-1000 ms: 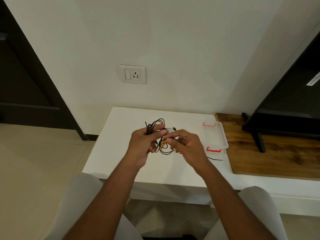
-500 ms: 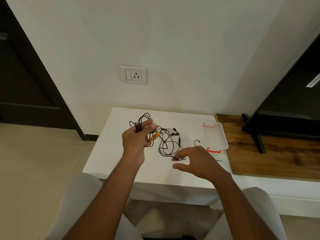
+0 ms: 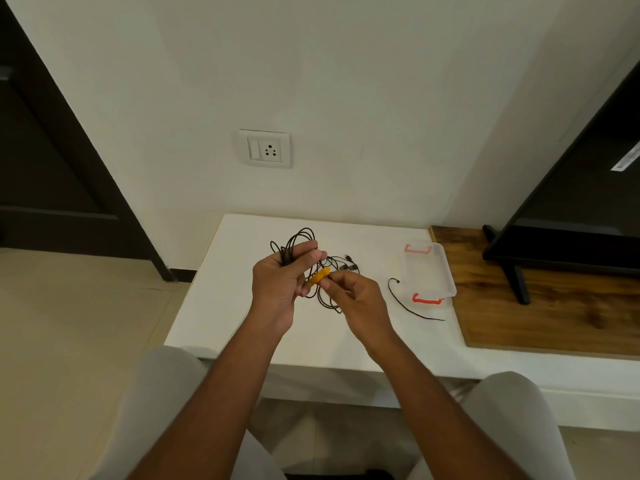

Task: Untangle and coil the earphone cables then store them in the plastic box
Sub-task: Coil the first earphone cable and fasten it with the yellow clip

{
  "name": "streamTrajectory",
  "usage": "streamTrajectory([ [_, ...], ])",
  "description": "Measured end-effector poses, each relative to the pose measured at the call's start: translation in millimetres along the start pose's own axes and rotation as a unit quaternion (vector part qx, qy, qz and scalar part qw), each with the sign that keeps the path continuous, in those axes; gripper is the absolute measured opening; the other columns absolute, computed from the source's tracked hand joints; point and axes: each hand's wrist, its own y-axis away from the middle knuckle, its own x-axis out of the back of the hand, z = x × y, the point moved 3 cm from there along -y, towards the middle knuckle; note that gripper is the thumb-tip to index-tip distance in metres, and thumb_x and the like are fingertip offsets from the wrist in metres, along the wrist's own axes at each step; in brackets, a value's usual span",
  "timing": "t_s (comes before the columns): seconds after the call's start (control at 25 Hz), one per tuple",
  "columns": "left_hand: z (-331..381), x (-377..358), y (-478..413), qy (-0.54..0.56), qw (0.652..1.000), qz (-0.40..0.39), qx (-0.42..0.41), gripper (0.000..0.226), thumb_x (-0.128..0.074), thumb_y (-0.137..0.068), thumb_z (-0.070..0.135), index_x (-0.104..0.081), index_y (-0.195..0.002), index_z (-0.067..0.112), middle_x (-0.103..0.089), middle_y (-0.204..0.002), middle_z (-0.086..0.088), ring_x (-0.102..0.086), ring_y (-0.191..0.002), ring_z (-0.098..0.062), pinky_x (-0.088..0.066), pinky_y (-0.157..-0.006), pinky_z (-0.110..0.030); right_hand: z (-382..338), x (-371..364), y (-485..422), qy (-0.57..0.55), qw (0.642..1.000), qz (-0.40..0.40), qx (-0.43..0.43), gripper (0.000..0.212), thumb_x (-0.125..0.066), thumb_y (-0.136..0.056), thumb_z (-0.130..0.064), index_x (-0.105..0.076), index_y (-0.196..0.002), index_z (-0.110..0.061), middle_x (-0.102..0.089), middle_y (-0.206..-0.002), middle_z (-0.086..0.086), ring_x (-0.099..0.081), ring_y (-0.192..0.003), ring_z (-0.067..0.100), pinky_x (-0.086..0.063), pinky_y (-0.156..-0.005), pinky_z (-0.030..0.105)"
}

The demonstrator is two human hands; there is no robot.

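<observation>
A tangle of black earphone cables is gripped in my left hand above the white table, with loops standing up past my fingers and more loops hanging below. An orange piece sits on the cables, and my right hand pinches it with its fingertips. Earbuds and a plug trail onto the table behind my right hand. A separate black cable lies loose on the table beside the clear plastic box with red clips, at the table's right edge.
A wooden board lies right of the box, with a dark TV on a black stand on it. The wall with a socket rises behind the table. My knees are under the table's near edge.
My right hand rose from the table at the lower right and came back to the bundle, taking hold of the orange piece. My left hand kept holding the cables.
</observation>
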Motion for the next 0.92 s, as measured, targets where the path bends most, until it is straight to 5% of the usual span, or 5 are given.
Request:
streamTrajectory([
  [0.2, 1, -1, -2, 0.011, 1.0, -0.021, 0.001, 0.014, -0.069, -0.086, 0.009, -0.072, -0.1, 0.004, -0.075, -0.099, -0.016, -0.034, -0.041, -0.01, -0.038, -0.044, -0.021, 3, 12, 6, -0.105, 0.986, 0.125, 0.022, 0.013, -0.065, -0.092, -0.021, -0.076, -0.097, -0.017, -0.076, -0.084, -0.002, -0.069, -0.084, 0.009, -0.051, -0.077, 0.014],
  [0.36, 5, -1, -1, 0.055, 0.998, -0.008, 0.007, 0.026, -0.056, -0.097, 0.028, -0.07, -0.092, 0.007, -0.067, -0.081, -0.006, -0.037, -0.043, -0.012, -0.039, -0.044, -0.022, 5, 23, 7, -0.12, 0.98, 0.156, 0.009, 0.01, -0.067, -0.09, -0.021, -0.077, -0.094, -0.019, -0.065, -0.058, 0.002, -0.061, -0.053, 0.014, -0.054, -0.059, 0.021],
  [0.48, 16, 0, 0, 0.104, 0.992, -0.065, -0.025, 0.025, -0.045, -0.102, 0.021, -0.065, -0.11, 0.009, -0.071, -0.097, -0.008, -0.057, -0.052, -0.014, -0.054, -0.055, -0.029, 10, 25, 7, -0.057, 0.993, 0.103, -0.001, 0.012, -0.069, -0.089, -0.021, -0.078, -0.095, -0.016, -0.059, -0.054, -0.011, -0.046, -0.048, 0.003, -0.039, -0.05, 0.014],
  [0.64, 26, 5, -2, 0.145, 0.977, -0.142, -0.066, 0.035, -0.038, -0.103, 0.01, -0.048, -0.136, 0.006, -0.062, -0.131, -0.012, -0.065, -0.114, -0.033, -0.058, -0.082, -0.046, 24, 18, 11, -0.007, 0.998, -0.01, -0.07, 0.019, -0.058, -0.097, -0.021, -0.076, -0.101, -0.014, -0.047, -0.05, -0.011, -0.036, -0.045, 0.003, -0.03, -0.044, 0.015],
  [0.92, 27, 20, -12, 0.055, 0.981, -0.14, -0.122, 0.049, -0.038, -0.103, 0.008, -0.033, -0.149, 0.025, -0.048, -0.147, 0.0, -0.058, -0.124, -0.027, -0.052, -0.095, -0.05, 17, 3, 38, 0.145, 0.962, -0.219, -0.076, 0.026, -0.052, -0.099, -0.036, -0.068, -0.119, -0.031, -0.06, -0.09, -0.007, -0.052, -0.06, 0.011, -0.049, -0.057, 0.026],
])
